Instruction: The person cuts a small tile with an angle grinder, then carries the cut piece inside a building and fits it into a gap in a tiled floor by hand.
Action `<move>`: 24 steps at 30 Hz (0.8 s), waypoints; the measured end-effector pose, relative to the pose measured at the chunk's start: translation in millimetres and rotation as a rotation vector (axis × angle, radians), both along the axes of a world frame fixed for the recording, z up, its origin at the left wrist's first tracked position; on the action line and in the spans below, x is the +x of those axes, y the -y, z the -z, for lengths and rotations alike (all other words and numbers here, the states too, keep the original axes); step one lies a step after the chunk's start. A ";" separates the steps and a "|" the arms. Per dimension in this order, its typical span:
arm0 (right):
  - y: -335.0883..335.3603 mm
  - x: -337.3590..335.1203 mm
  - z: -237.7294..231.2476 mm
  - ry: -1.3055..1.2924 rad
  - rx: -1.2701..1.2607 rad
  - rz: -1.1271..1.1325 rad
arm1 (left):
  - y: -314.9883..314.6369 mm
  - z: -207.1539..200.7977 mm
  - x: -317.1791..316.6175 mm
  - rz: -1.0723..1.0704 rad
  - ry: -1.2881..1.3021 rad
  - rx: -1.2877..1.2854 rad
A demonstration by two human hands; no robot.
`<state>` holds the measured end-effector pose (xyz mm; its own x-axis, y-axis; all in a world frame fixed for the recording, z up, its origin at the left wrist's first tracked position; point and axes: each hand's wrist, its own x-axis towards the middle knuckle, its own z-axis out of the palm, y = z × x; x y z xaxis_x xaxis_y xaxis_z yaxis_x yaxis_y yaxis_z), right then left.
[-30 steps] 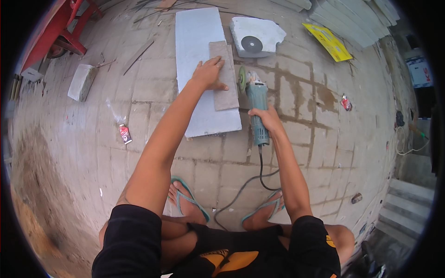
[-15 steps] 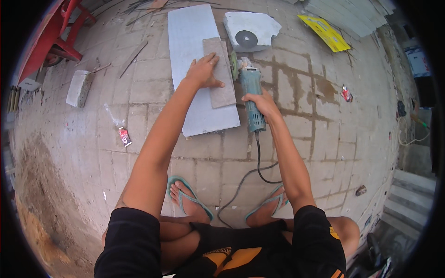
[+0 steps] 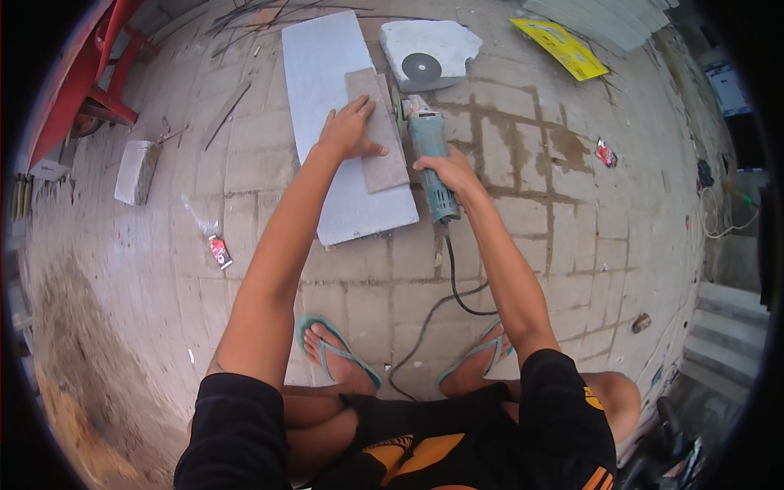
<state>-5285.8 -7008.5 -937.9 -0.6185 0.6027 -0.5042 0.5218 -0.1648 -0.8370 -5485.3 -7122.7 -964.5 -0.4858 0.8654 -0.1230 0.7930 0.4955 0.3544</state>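
Note:
My left hand (image 3: 349,131) lies with spread fingers on a narrow grey-brown tile (image 3: 385,155). The tile rests on a long pale slab (image 3: 327,73) on the paving. My right hand (image 3: 452,173) is wrapped round the body of a teal angle grinder (image 3: 428,135). Its green disc (image 3: 398,108) stands nearly edge-on at the tile's right edge; whether it touches cannot be made out. A black cord (image 3: 452,269) runs from the grinder's rear toward my feet.
A white stone block (image 3: 429,41) with a dark cutting disc (image 3: 422,68) on it lies beyond the grinder. A rough block (image 3: 136,172) sits left, near a red metal frame (image 3: 110,90). A yellow sheet (image 3: 563,49) and stacked slabs (image 3: 600,16) are far right.
The grinder has turned slightly, so its disc shows narrower and closer to the tile's edge. My left hand stays on the tile. The whole view has shifted a little.

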 end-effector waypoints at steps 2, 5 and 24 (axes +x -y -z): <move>1.1 -1.5 -4.7 0.010 0.012 0.002 | 0.3 0.9 -0.6 0.000 -0.002 0.004; 2.3 -1.0 -10.0 0.022 0.009 -0.006 | 0.0 1.1 -0.2 0.005 -0.009 0.001; 4.7 18.0 7.1 -0.035 0.041 -0.045 | -1.4 -0.4 -0.3 0.010 -0.007 -0.011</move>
<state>-5267.7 -7013.2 -945.1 -0.6625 0.5936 -0.4569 0.4979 -0.1067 -0.8607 -5485.6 -7121.3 -964.2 -0.4783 0.8686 -0.1291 0.8002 0.4917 0.3435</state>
